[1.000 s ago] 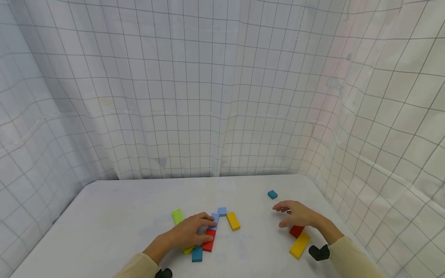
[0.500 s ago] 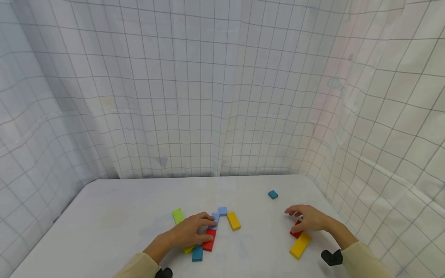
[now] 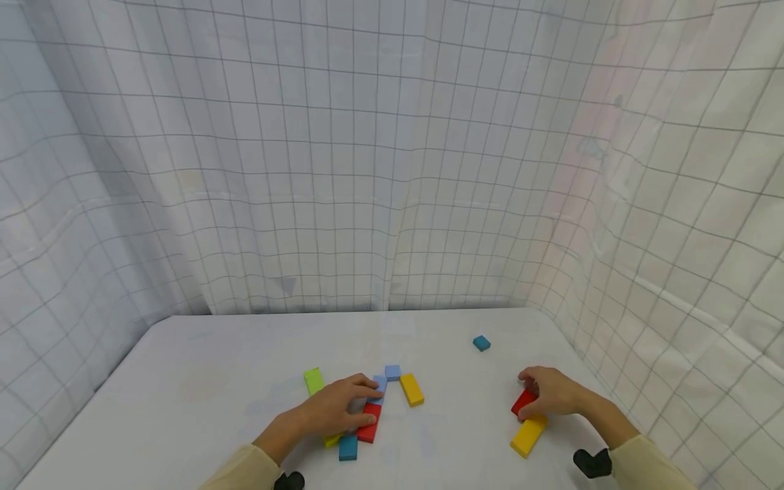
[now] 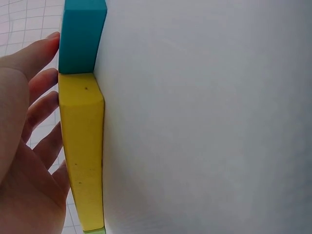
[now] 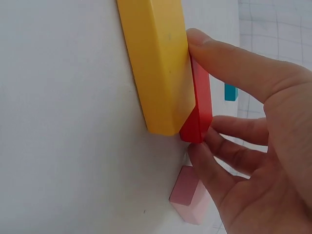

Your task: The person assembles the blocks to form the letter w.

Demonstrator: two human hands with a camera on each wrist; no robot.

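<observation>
My left hand (image 3: 333, 408) rests over a cluster of blocks, its thumb on a red block (image 3: 370, 433) and fingertips at a light-blue block (image 3: 380, 385). Beside that hand lie a teal block (image 3: 348, 449), a yellow block (image 4: 83, 156) and a lime-green block (image 3: 313, 380). At the right, my right hand (image 3: 554, 393) pinches another red block (image 3: 520, 403) between thumb and fingers. An orange-yellow block (image 5: 163, 73) lies against this red block. Close below the fingers in the right wrist view is a pink block (image 5: 187, 187), hidden in the head view.
Right of the cluster lie a small light-blue block (image 3: 393, 372) and an orange-yellow block (image 3: 412, 390). Farther back at the right is a small teal block (image 3: 481, 343). White gridded curtains (image 3: 318, 204) surround the white table (image 3: 233, 367).
My right hand has moved right and toward me, from above the red block to a hold on it. My left hand has stayed in place.
</observation>
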